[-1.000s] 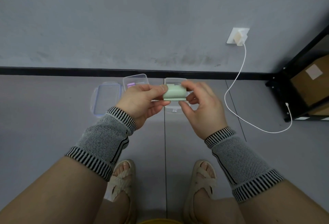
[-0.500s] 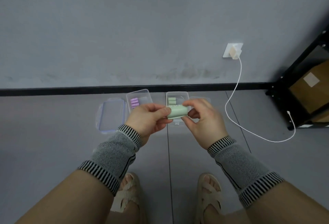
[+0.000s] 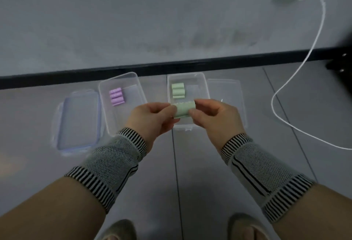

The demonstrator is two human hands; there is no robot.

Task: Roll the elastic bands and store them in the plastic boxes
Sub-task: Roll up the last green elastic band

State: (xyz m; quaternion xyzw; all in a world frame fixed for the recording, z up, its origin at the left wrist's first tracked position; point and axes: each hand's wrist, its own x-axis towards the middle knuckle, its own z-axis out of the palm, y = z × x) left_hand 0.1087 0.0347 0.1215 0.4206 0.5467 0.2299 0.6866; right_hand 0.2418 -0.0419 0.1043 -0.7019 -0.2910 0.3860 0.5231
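Apparently both hands (image 3: 152, 119) (image 3: 213, 117) pinch rolled green band (image 3: 183, 110) above right box (image 3: 202, 81).

Green rolls (image 3: 178, 91) fill only the far end of the right plastic box (image 3: 204, 87); its near half lies bare beneath both hands. Purple rolls (image 3: 116, 96) crowd the left box's (image 3: 140, 91) far-left corner. Lids (image 3: 79, 119) flank both boxes; a white cable (image 3: 282, 87) loops along the floor's right edge.
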